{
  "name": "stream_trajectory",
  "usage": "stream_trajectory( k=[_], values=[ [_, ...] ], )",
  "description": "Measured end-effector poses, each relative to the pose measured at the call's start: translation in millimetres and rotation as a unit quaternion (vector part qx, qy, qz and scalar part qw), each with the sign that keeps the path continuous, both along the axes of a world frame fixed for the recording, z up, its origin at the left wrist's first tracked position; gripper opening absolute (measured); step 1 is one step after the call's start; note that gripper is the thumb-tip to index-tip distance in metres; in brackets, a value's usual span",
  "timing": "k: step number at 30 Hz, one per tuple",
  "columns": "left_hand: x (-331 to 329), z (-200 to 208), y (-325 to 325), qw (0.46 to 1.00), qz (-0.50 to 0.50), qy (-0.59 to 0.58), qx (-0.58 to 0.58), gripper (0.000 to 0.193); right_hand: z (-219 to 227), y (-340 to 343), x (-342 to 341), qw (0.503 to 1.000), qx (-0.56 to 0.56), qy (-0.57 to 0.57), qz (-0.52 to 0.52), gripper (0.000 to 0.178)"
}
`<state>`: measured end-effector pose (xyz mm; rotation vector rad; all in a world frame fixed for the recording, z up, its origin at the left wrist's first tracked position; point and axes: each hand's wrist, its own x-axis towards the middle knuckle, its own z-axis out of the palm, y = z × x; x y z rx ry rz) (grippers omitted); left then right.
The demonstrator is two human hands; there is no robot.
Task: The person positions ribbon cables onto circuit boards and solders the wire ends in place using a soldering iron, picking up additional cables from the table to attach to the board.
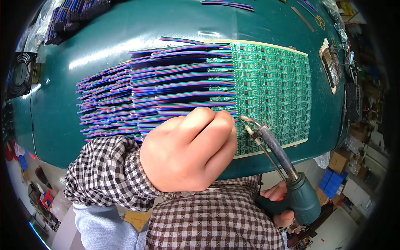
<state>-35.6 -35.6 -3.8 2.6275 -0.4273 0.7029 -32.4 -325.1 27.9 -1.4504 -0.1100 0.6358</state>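
The wires [141,85] on the board [273,91] by the worktop's [166,21] near edge look light and limp, best pinched near their joints, where the left hand [189,152] curls, grip unseen; the right hand [276,191] clasps the iron [306,200].

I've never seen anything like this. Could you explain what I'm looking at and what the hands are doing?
There is no robot here, just a person's two bare hands. The single picture comes from a wide fisheye camera worn on the head, looking down, so straight edges bend.

On the green table lies a sheet of small green circuit boards, with rows of multicoloured wires fanning leftward. The left hand is curled over the wires; its fingertips are hidden. The right hand grips what looks like a soldering gun, its tip by the boards' wired edge. A black fan stands at the far left.
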Motion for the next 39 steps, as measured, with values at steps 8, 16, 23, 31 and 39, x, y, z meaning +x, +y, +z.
stream_trajectory(
  k=[8, 16, 23, 31, 39],
  values=[
    [-1, 2, 0, 1.0, 0.004, 0.015, -0.002, 0.026, -4, -7, 0, 0.998, -0.049, -0.007, 0.042, 0.084],
    [-1, 6, 1, 1.0, -0.001, 0.012, 0.015, 0.027, -11, 0, -1, 0.99, 0.049, -0.13, 0.011, 0.082],
    [-1, 6, 0, 1.0, -0.008, 0.011, 0.016, 0.029, 4, -1, -8, 0.998, -0.034, -0.032, -0.033, 0.083],
    [-3, 7, 0, 1.0, 0.001, 0.013, 0.024, 0.031, 5, -1, -7, 0.998, -0.027, 0.004, -0.059, 0.083],
    [-1, 6, 1, 1.0, 0.0, -0.007, 0.029, 0.03, -6, -18, -12, 0.998, -0.019, 0.002, -0.063, 0.084]
  ],
)
